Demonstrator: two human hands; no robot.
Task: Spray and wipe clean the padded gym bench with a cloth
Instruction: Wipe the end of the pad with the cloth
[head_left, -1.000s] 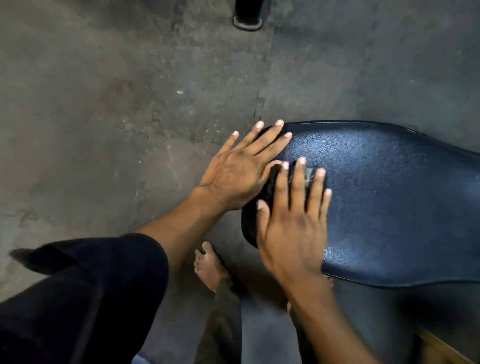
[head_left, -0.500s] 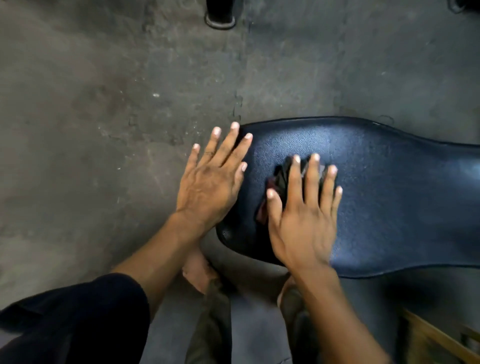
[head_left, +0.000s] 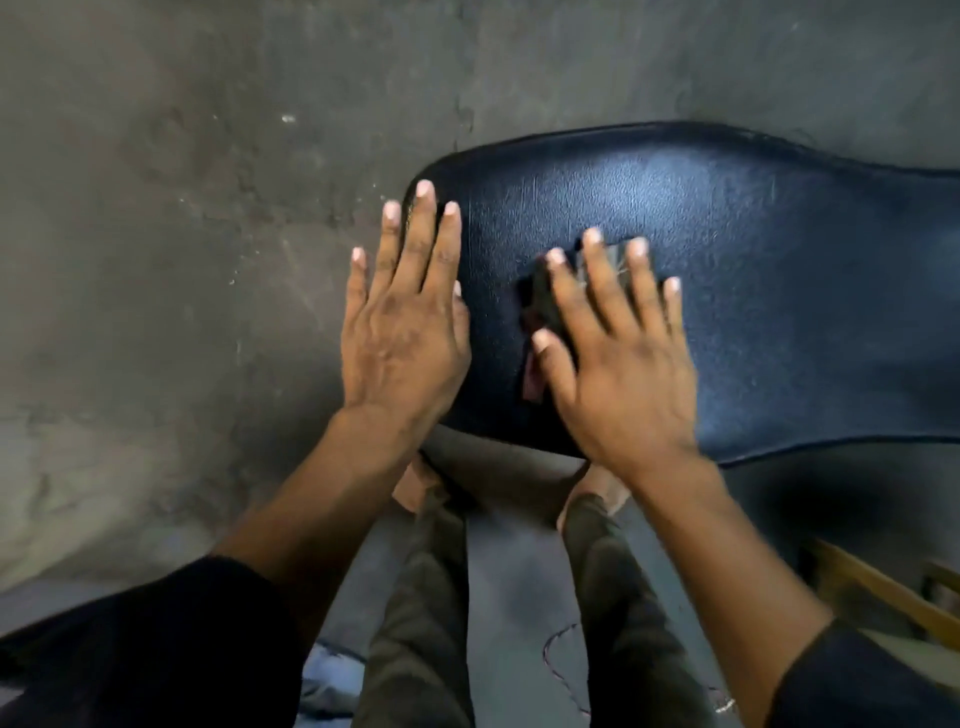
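- Head view: I'm looking down at the rounded end of a dark blue padded bench (head_left: 753, 291) standing over a grey concrete floor (head_left: 182, 234).
- My right hand (head_left: 618, 374) lies flat on the padding, fingers spread wide, pressing a dark cloth (head_left: 545, 306) under the palm and fingers. It presses more than it grips.
- The cloth sits near the bench's rounded end, toward the near edge. A dark fold shows between thumb and forefinger, and a reddish strip pokes out below the thumb.
- My left hand (head_left: 405, 332) is open and flat, fingers together and straight. It rests on the left end of the padding, with the little-finger side over the edge. It holds nothing.
- The two hands are close but apart.
- Below the bench I see my legs in dark trousers (head_left: 415, 623), and bare feet on the floor.
- Something wooden (head_left: 883, 592) shows at lower right; I cannot tell what it is.
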